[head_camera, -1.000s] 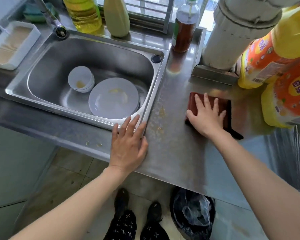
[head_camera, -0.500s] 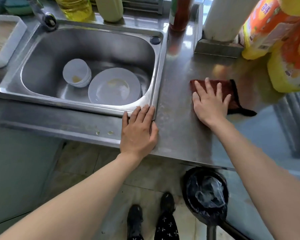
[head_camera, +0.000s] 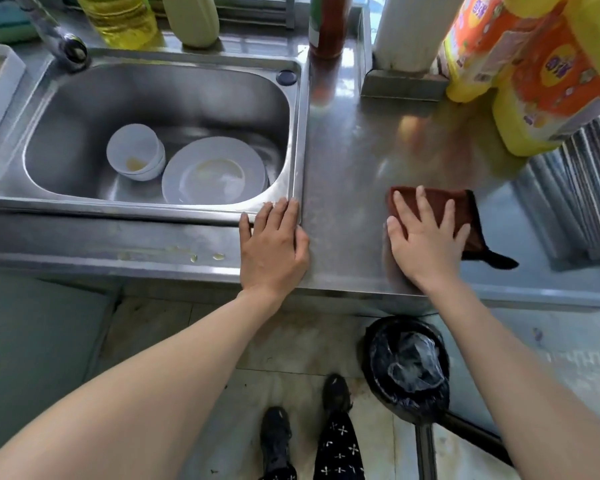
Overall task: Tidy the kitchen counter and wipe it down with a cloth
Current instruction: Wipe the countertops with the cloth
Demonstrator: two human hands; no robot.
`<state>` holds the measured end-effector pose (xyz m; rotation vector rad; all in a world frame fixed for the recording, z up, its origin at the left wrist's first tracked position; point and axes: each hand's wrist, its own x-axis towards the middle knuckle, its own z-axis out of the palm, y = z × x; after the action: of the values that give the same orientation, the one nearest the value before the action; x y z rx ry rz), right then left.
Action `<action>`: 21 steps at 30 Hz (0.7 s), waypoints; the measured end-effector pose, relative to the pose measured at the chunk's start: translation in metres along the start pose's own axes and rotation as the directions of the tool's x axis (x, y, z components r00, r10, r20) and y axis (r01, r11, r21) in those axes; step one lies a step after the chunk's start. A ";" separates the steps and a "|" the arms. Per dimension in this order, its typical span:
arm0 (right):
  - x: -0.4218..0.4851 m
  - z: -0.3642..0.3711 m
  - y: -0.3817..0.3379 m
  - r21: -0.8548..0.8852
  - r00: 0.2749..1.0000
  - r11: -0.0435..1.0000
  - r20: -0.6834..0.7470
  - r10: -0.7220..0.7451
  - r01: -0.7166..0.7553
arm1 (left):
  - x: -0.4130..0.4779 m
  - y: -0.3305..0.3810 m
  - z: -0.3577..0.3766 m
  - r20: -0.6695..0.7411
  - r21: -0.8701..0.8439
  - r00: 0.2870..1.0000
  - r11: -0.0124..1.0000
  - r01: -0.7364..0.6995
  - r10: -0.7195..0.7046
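Observation:
A dark red cloth lies flat on the steel counter, to the right of the sink. My right hand presses down on the cloth with fingers spread, covering most of it; a black corner sticks out to the right. My left hand rests flat on the counter's front edge at the sink's near right corner, holding nothing. Small yellowish drops sit on the front ledge left of that hand.
The sink holds stacked white bowls and a white plate. Bottles line the back ledge. Large yellow-orange detergent bottles stand at back right beside a white pipe. A black-lined bin sits on the floor below.
My right hand has dragged the cloth toward the counter's front edge. My left hand stays at the sink's corner. The camera has tilted down.

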<state>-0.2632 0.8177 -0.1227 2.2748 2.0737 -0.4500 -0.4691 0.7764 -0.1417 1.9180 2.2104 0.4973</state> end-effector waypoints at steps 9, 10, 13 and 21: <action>-0.033 0.010 0.021 -0.080 0.987 0.984 0.021 -0.159 0.160 | 0.000 -0.002 0.001 -0.018 0.006 1.000 1.000 -0.023 0.023; -0.024 0.005 0.031 -0.051 0.998 0.997 0.024 -0.055 0.056 | 0.000 -0.002 0.001 -0.024 0.005 0.999 1.000 -0.024 0.024; -0.018 0.003 0.033 -0.010 0.989 0.990 -0.053 0.141 -0.142 | 0.000 -0.003 0.002 -0.039 0.004 0.999 1.000 -0.031 0.031; -0.074 0.033 -0.002 -0.136 0.962 0.960 -0.086 -0.259 0.247 | -0.001 -0.003 0.000 -0.018 0.016 0.999 0.999 -0.029 0.030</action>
<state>-0.2767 0.7392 -0.1371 2.0132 2.3829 -0.2064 -0.4714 0.7754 -0.1429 1.9645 2.2069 0.5057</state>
